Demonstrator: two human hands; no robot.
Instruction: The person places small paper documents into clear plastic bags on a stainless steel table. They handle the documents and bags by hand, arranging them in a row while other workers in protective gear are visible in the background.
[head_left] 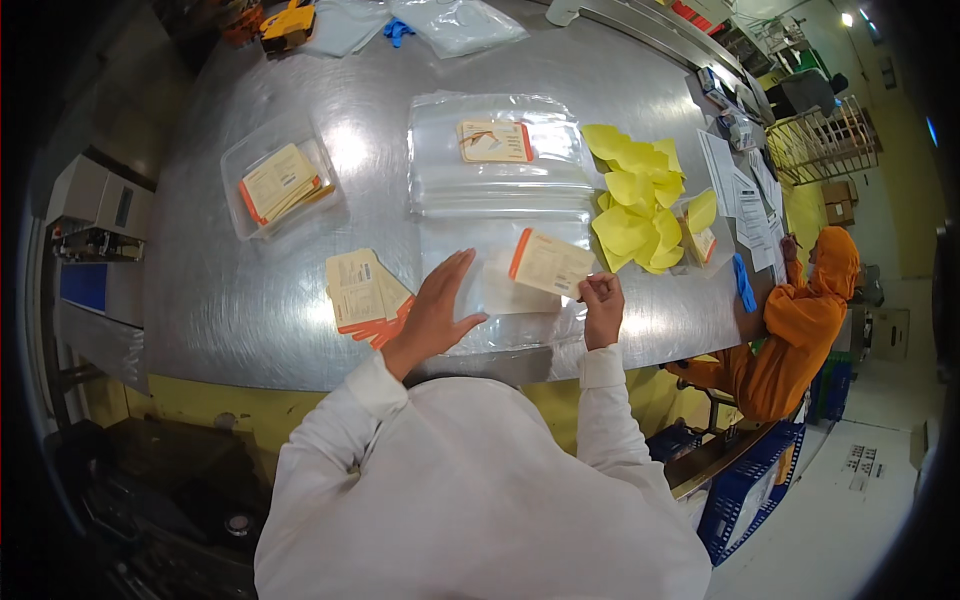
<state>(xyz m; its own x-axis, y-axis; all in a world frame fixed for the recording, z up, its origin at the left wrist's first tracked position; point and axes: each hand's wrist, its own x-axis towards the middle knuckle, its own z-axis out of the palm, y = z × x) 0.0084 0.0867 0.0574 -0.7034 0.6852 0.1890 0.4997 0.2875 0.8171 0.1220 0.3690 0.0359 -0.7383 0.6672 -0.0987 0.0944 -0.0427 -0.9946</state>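
My right hand (pixel 603 306) pinches the lower right corner of a cream printed card (pixel 551 264) with an orange edge. The card is held tilted over a pale, see-through plastic bag (pixel 510 292) near the table's front edge. My left hand (pixel 437 308), fingers spread and holding nothing, hovers at or rests on the bag's left side; contact is unclear. Just left of it lies a fanned pile of similar cards (pixel 360 284). Beyond both hands are stacked clear plastic bags (pixel 450 180), with another card (pixel 490 141) lying on top.
A clear tub (pixel 232 190) of cards stands at left. Yellow curved sheets (pixel 637 215) lie at right, beside a smaller tub of cards (pixel 704 243) and a blue glove (pixel 744 283). A person in orange (pixel 815 320) sits beyond the table's right edge, near papers (pixel 752 215).
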